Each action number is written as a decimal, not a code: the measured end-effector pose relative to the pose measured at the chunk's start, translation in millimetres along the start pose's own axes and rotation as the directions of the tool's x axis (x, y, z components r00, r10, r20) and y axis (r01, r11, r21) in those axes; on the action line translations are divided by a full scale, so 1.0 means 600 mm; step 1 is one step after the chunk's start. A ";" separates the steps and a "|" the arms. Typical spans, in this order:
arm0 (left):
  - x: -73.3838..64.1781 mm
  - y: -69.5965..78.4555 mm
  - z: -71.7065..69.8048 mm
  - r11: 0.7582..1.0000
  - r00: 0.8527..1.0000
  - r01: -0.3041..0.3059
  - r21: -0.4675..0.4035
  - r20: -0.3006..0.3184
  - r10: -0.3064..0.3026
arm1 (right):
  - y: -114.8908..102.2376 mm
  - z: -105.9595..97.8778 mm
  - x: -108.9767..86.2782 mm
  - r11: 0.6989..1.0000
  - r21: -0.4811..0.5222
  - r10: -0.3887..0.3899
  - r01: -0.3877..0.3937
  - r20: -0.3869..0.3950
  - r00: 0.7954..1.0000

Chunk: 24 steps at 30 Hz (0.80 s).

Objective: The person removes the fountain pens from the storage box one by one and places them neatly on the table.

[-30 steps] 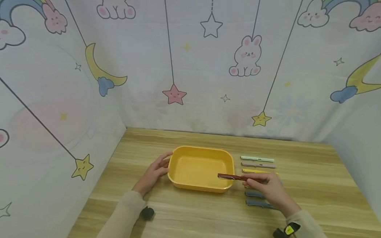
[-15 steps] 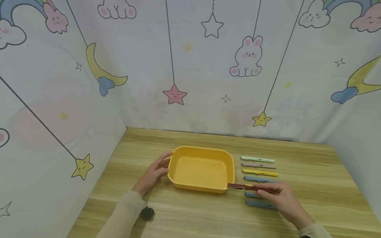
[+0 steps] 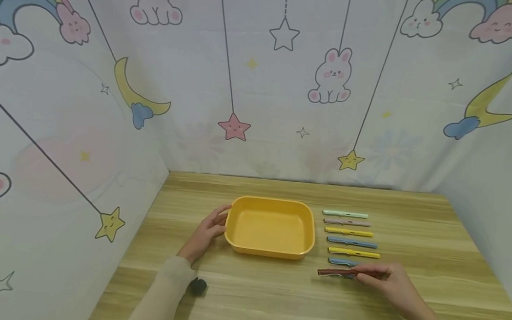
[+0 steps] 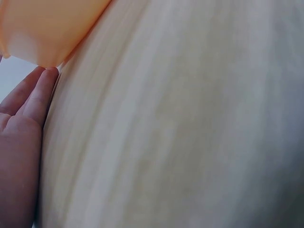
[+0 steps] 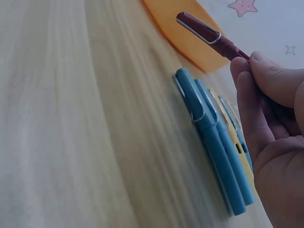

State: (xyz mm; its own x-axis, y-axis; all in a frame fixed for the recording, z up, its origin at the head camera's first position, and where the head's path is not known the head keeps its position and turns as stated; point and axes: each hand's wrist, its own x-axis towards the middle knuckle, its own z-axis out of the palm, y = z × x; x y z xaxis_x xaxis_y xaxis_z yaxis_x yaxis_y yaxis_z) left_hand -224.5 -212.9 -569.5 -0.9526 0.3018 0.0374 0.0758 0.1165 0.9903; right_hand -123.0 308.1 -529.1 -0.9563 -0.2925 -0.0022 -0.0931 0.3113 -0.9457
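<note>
My right hand (image 3: 399, 288) pinches a dark red pen (image 3: 334, 272) between thumb and fingers, its clip end pointing left. In the head view the pen overlaps the nearest blue pen of the row; in the right wrist view it is raised above the blue pens (image 5: 213, 147). My left hand (image 3: 203, 235) rests with extended fingers against the left end of a yellow-orange plastic tray (image 3: 272, 254). The left wrist view shows those fingertips at the wall of the tray (image 4: 52, 28). Nothing lies inside the tray.
Right of the tray, several clipped pens lie parallel: mint (image 3: 345, 214), pale pink (image 3: 347, 223), yellow (image 3: 349, 232), blue (image 3: 352, 242), another yellow (image 3: 354, 253), more blue. Wood-grain table (image 3: 252, 297); printed white curtains (image 3: 274, 156) stand behind and at both sides.
My right hand has carried the dark red pen from above the tray's right edge down and right, to the near end of the pen row. The left hand and tray stay put.
</note>
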 end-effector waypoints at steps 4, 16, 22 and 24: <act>0.000 -0.001 0.000 1.000 1.000 -0.001 0.002 -0.005 0.001 | 0.010 -0.002 -0.016 0.997 -0.074 -0.013 0.013 0.002 1.000; 0.001 0.002 0.000 1.000 1.000 -0.006 -0.018 -0.002 0.006 | 0.028 0.007 -0.038 0.970 -0.228 -0.105 0.087 -0.069 0.992; 0.001 0.004 0.002 1.000 1.000 0.006 -0.014 -0.009 -0.006 | 0.031 0.013 -0.043 0.899 -0.393 -0.266 0.193 -0.142 0.953; 0.001 0.004 0.002 1.000 1.000 0.011 -0.011 -0.009 -0.011 | 0.035 0.013 -0.043 0.859 -0.446 -0.344 0.252 -0.139 0.929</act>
State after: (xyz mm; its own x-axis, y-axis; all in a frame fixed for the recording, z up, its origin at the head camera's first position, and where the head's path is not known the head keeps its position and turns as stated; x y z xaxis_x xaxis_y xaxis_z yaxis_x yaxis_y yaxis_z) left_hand -224.4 -211.5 -567.5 -0.9561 0.2917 0.0279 0.0622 0.1090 0.9921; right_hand -98.0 315.5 -551.4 -0.8945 -0.2534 0.3683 -0.4442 0.5968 -0.6683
